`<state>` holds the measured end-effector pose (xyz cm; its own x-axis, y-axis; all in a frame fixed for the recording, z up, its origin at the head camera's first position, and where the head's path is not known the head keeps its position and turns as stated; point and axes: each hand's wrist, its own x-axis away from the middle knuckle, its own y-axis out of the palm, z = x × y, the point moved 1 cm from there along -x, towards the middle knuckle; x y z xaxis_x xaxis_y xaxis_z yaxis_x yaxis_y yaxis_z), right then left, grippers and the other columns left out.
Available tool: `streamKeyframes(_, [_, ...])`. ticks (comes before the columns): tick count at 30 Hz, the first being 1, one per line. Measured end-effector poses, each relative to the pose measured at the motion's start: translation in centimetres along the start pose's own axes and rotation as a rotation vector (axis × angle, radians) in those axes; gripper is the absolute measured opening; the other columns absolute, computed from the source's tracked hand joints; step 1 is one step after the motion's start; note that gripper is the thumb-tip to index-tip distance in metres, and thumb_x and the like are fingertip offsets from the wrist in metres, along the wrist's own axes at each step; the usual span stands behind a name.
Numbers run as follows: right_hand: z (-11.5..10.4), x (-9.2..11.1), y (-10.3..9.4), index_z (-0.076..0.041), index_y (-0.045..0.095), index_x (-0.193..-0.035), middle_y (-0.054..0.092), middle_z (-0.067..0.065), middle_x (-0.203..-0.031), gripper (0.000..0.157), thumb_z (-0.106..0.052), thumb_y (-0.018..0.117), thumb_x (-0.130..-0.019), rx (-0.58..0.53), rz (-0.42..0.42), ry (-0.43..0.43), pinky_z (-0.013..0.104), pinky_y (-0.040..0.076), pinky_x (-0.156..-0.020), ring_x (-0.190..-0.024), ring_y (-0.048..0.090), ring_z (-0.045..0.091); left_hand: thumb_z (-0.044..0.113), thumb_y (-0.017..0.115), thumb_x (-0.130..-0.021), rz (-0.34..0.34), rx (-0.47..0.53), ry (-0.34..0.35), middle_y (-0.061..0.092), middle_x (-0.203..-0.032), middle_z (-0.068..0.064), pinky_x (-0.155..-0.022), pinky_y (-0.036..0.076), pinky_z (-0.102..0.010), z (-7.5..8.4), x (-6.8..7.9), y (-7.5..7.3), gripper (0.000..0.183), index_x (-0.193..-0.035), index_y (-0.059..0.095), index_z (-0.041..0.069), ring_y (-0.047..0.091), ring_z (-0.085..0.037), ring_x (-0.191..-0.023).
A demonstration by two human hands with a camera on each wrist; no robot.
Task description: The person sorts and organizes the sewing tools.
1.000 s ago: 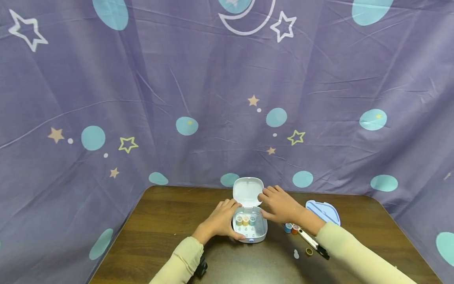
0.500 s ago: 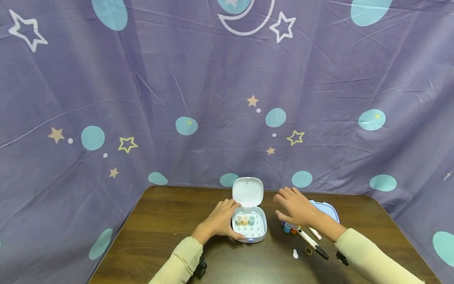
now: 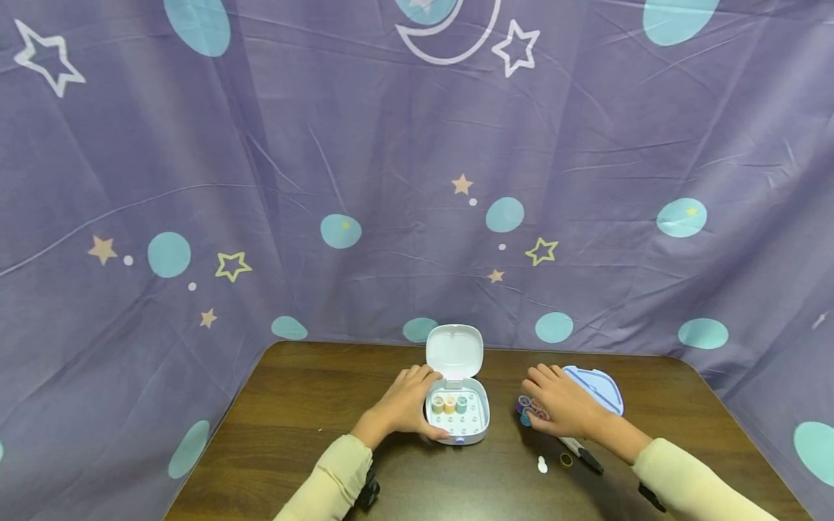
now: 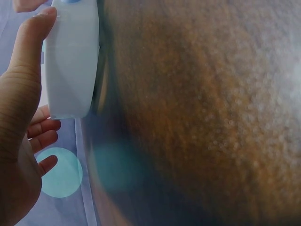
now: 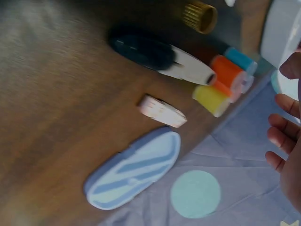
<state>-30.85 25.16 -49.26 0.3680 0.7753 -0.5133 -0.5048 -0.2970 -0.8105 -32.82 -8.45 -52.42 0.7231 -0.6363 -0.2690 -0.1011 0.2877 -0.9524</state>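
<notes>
A small white sewing box [image 3: 473,435] stands with its lid [image 3: 455,351] raised. Inside, three thread spools [image 3: 450,405] make a row at the back left, among several short pegs. My left hand [image 3: 405,405] grips the box's left side, thumb at the front and fingers toward the back; the left wrist view shows the thumb on the white wall [image 4: 70,66]. My right hand [image 3: 562,401] reaches over loose thread spools [image 3: 523,403], fingers loosely bent. Orange [image 5: 228,73], yellow [image 5: 211,100] and blue [image 5: 240,60] spools show beside that hand in the right wrist view.
A slim white-and-black tool [image 3: 589,461] lies right of the spools, with a gold thimble [image 3: 566,459] and a small white flat piece [image 3: 542,464] nearer. Behind the right hand lies a light-blue insert [image 3: 602,387]. A purple curtain [image 3: 391,289] hangs behind the table.
My right hand has left the box's right side, moving right and then down to the loose spools. My left hand stays on the box, and the three spools inside have not moved.
</notes>
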Motion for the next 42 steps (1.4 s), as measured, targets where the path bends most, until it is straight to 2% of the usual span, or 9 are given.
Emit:
streamKeyframes(12, [-0.5, 1.6, 1.4, -0.018, 0.052, -0.081, 0.039, -0.006, -0.085, 0.038, -0.035, 0.081, -0.063, 0.027, -0.045, 0.036, 0.03, 0.031, -0.07, -0.079, 0.034, 0.012, 0.073, 0.085, -0.058, 0.007, 0.005, 0.003, 0.06, -0.124, -0.004, -0.105, 0.042, -0.04, 0.0, 0.0, 0.0, 0.106, -0.137, 0.056, 0.008, 0.052, -0.019, -0.113])
streamKeyframes(23, [-0.8, 1.6, 1.9, -0.02, 0.047, -0.075, 0.036, -0.009, -0.08, 0.037, -0.03, 0.081, -0.062, 0.014, -0.01, 0.022, 0.027, 0.028, -0.068, -0.076, 0.032, 0.01, 0.073, 0.085, -0.058, 0.009, 0.002, 0.012, 0.06, -0.123, -0.003, -0.104, 0.042, -0.039, 0.0, 0.1, 0.1, 0.106, -0.136, 0.056, 0.007, 0.052, -0.018, -0.113])
streamKeyframes(33, [-1.5, 1.3, 1.8, -0.018, 0.052, -0.081, 0.038, -0.009, -0.084, 0.039, -0.032, 0.083, -0.062, -0.002, -0.031, 0.004, 0.027, 0.025, -0.069, -0.078, 0.03, 0.008, 0.076, 0.083, -0.058, -0.003, -0.019, -0.008, 0.059, -0.124, 0.0, -0.105, 0.042, -0.038, 0.0, 0.2, 0.2, 0.107, -0.138, 0.055, 0.01, 0.053, -0.019, -0.116])
streamKeyframes(42, [-1.4, 1.3, 1.9, -0.019, 0.055, -0.083, 0.037, -0.009, -0.084, 0.039, -0.032, 0.082, -0.058, 0.0, -0.052, 0.004, 0.028, 0.026, -0.07, -0.078, 0.03, 0.008, 0.076, 0.082, -0.059, 0.004, -0.029, 0.009, 0.06, -0.124, -0.001, -0.105, 0.042, -0.038, -0.1, 0.1, 0.1, 0.106, -0.137, 0.055, 0.01, 0.052, -0.018, -0.115])
